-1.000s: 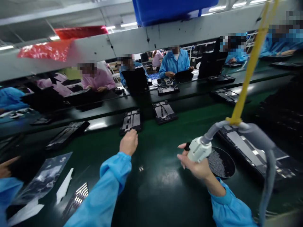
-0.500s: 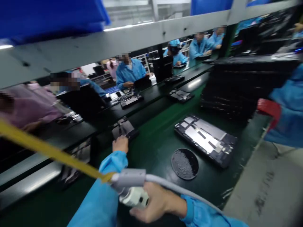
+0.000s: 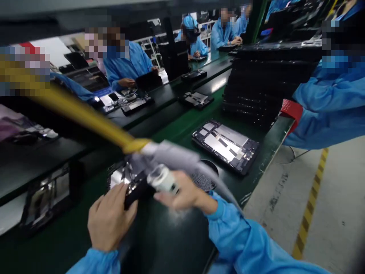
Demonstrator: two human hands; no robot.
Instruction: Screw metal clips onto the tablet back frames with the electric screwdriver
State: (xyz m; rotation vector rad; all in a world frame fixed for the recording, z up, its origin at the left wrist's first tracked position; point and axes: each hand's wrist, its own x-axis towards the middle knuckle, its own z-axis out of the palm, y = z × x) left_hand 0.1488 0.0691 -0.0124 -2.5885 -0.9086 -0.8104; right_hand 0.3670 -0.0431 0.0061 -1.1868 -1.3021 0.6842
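Note:
My left hand (image 3: 110, 219) is closed around the near edge of an opened tablet (image 3: 117, 177), whose silver and black inner parts face up. Part of that tablet is hidden behind the tool and its cable. In my right hand (image 3: 186, 192) is a white corded tool, seemingly an electric screwdriver (image 3: 164, 180), hanging from a yellow strap (image 3: 94, 118). Its tip is out of sight. A thick grey cable (image 3: 178, 156) runs from its top over my right forearm. Just behind my right hand sits a round black dish (image 3: 203, 180) of small pieces, partly covered.
Another opened tablet (image 3: 228, 146) lies right of the dish, and one more (image 3: 48, 198) is at far left. A tall black stack (image 3: 268, 83) stands at the bench's right edge beside a person in blue (image 3: 336, 110). Co-workers sit across the green bench (image 3: 168, 243).
My left hand has come nearer with the tablet, which now lies beside the tool. My right hand with the tool has risen a little in view. The camera has turned right.

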